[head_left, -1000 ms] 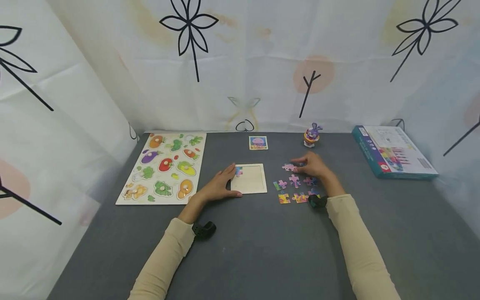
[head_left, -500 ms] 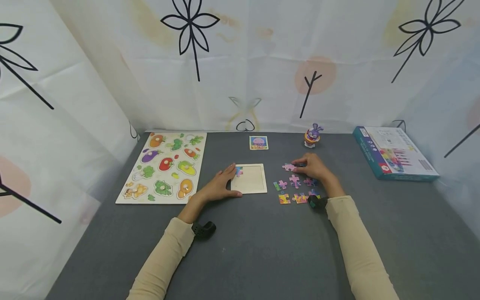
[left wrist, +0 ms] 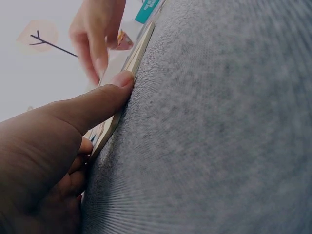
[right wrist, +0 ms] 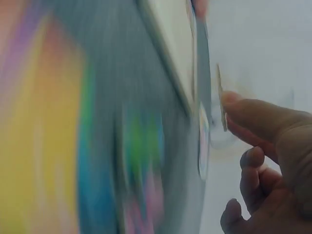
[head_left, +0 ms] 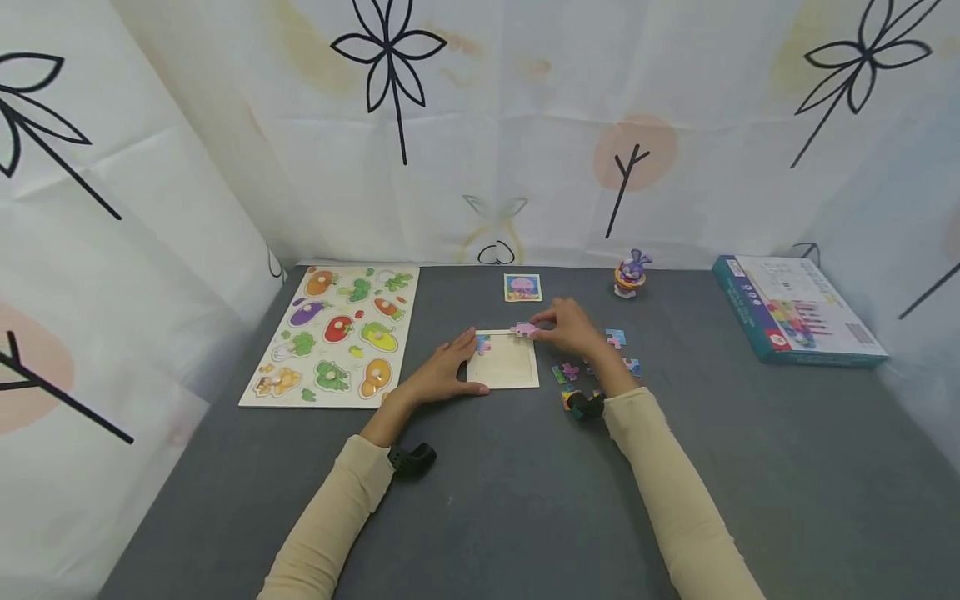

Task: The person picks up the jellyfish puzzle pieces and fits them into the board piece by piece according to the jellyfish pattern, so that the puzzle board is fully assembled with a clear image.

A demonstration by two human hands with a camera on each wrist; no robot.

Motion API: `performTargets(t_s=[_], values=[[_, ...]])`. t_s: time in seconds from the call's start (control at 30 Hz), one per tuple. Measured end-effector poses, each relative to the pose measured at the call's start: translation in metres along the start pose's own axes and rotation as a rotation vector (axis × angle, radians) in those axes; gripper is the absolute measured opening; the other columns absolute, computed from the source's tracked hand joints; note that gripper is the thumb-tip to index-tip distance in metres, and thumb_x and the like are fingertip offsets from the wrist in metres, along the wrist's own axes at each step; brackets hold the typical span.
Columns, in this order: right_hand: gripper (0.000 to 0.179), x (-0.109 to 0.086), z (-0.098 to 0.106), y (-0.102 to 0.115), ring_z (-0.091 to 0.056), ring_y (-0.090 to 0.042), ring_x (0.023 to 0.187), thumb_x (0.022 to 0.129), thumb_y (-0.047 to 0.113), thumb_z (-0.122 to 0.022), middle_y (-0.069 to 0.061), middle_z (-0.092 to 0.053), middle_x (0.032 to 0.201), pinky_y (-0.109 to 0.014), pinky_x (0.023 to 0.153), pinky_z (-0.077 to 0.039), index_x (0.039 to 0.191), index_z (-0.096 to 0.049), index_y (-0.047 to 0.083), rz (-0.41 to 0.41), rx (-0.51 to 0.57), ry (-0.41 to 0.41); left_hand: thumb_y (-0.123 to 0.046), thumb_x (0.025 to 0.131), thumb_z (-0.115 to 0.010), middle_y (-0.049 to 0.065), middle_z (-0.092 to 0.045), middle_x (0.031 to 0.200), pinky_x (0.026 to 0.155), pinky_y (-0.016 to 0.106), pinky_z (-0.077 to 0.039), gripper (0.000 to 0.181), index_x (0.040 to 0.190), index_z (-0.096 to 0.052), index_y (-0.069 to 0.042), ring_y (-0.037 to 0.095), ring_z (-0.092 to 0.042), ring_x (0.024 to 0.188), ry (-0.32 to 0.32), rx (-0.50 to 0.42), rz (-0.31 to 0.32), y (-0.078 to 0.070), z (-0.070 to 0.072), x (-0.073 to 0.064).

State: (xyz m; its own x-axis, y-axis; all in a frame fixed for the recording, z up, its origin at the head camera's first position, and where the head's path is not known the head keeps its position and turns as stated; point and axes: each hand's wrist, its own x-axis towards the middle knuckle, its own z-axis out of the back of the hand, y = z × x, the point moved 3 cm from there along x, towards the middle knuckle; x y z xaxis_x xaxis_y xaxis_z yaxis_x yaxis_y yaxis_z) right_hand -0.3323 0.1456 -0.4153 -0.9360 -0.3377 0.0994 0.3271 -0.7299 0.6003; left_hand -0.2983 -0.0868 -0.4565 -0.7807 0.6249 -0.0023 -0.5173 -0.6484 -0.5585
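Note:
A shallow wooden puzzle tray (head_left: 510,371) lies on the grey table, with one blue-and-pink jigsaw piece (head_left: 483,342) in its far left corner. My left hand (head_left: 438,377) rests along the tray's left side, fingers spread toward its far corner. In the left wrist view, the thumb (left wrist: 109,92) touches the tray's near edge. My right hand (head_left: 573,329) pinches a pink jigsaw piece (head_left: 522,330) between thumb and fingers, over the tray's far right corner. The right wrist view shows that held piece edge-on, above table level. Right of the tray lie loose jigsaw pieces (head_left: 570,371), partly hidden by the right wrist.
A small picture card (head_left: 522,288) lies behind the tray. A purple rabbit figurine (head_left: 631,273) stands at the back, with a flat box (head_left: 802,310) farther right. To the left is a vegetable puzzle board (head_left: 330,337). White printed cloth (head_left: 555,192) hangs behind the table.
My right hand has moved left from the loose pieces to the tray, carrying the pink jigsaw piece. The left hand stays at the tray's left side. The head view has shifted slightly.

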Motion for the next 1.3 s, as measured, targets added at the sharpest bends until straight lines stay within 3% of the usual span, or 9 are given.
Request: performTargets(t_s=[0.23,0.47,0.63,0.77,0.87,0.97,1.1,1.23,1.3], values=[[0.028,0.010,-0.030,0.019,-0.038,-0.016,0.065,0.076,0.014,-0.074,-0.010,-0.052,0.076,-0.025,0.058,-0.031,0.100,-0.072,0.000,0.028,0.032,0.029,-0.040,0.082,-0.067,0.014,-0.007,0.155,0.113,0.052,-0.009,0.091,0.145,-0.016,0.002,0.026,-0.008,0.143,0.019,0.001,-0.001,0.000,0.000,0.001],[0.031,0.014,-0.034,0.021,-0.034,-0.016,0.064,0.075,0.013,-0.075,-0.011,-0.051,0.073,-0.025,0.058,-0.029,0.104,-0.071,0.003,0.063,0.066,0.025,-0.038,0.082,-0.068,0.015,-0.008,0.155,0.113,0.053,-0.008,0.090,0.145,-0.018,0.002,0.026,-0.008,0.143,0.013,0.000,0.000,0.000,0.003,0.001],[0.021,0.016,-0.039,0.019,-0.031,-0.013,0.061,0.077,0.007,-0.072,-0.011,-0.052,0.073,-0.023,0.055,-0.028,0.097,-0.072,0.002,0.117,0.150,0.052,-0.039,0.082,-0.068,0.015,-0.009,0.154,0.113,0.053,-0.010,0.090,0.145,-0.019,0.002,0.026,-0.009,0.143,0.014,0.008,-0.006,-0.001,0.002,0.001],[0.016,0.019,-0.041,0.019,-0.026,-0.011,0.052,0.078,0.006,-0.071,-0.012,-0.051,0.060,-0.021,0.051,-0.025,0.094,-0.073,0.002,0.114,0.156,0.055,-0.039,0.082,-0.067,0.015,-0.009,0.154,0.113,0.054,-0.010,0.089,0.144,-0.019,0.002,0.026,-0.009,0.143,0.009,0.008,-0.008,0.000,0.001,0.001],[0.016,0.021,-0.041,0.020,-0.023,-0.010,0.047,0.078,0.007,-0.072,-0.011,-0.052,0.054,-0.020,0.047,-0.024,0.093,-0.074,0.003,0.094,0.135,0.056,-0.039,0.082,-0.067,0.014,-0.009,0.155,0.113,0.053,-0.009,0.089,0.145,-0.019,0.002,0.025,-0.009,0.143,0.007,0.005,-0.002,0.000,0.001,0.001],[0.017,0.022,-0.041,0.021,-0.024,-0.010,0.048,0.077,0.008,-0.072,-0.010,-0.055,0.059,-0.020,0.047,-0.023,0.093,-0.074,0.004,0.075,0.131,0.059,-0.039,0.082,-0.067,0.013,-0.009,0.155,0.113,0.052,-0.009,0.089,0.145,-0.019,0.001,0.024,-0.009,0.144,0.006,0.004,0.005,0.000,0.001,0.000],[0.019,0.020,-0.038,0.018,-0.024,-0.010,0.048,0.078,0.008,-0.072,-0.005,-0.048,0.054,-0.020,0.048,-0.024,0.097,-0.073,0.003,0.070,0.163,0.083,-0.038,0.082,-0.067,0.015,-0.009,0.155,0.113,0.053,-0.008,0.089,0.145,-0.018,0.002,0.026,-0.008,0.143,0.009,-0.005,-0.008,-0.001,0.002,0.000],[0.026,0.012,-0.023,0.008,-0.023,-0.010,0.047,0.081,0.008,-0.069,0.003,-0.033,0.049,-0.022,0.048,-0.025,0.106,-0.069,0.000,0.072,0.183,0.105,-0.037,0.083,-0.067,0.017,-0.008,0.154,0.112,0.054,-0.008,0.089,0.144,-0.017,0.004,0.028,-0.008,0.143,0.011,-0.014,-0.027,-0.002,0.001,0.000],[0.030,0.005,-0.008,0.000,-0.027,-0.011,0.051,0.082,0.010,-0.068,0.001,-0.037,0.056,-0.024,0.050,-0.026,0.110,-0.066,-0.002,0.064,0.167,0.089,-0.037,0.082,-0.067,0.017,-0.008,0.154,0.113,0.053,-0.008,0.089,0.145,-0.017,0.004,0.028,-0.008,0.143,0.006,-0.010,-0.027,-0.001,0.001,-0.001]])
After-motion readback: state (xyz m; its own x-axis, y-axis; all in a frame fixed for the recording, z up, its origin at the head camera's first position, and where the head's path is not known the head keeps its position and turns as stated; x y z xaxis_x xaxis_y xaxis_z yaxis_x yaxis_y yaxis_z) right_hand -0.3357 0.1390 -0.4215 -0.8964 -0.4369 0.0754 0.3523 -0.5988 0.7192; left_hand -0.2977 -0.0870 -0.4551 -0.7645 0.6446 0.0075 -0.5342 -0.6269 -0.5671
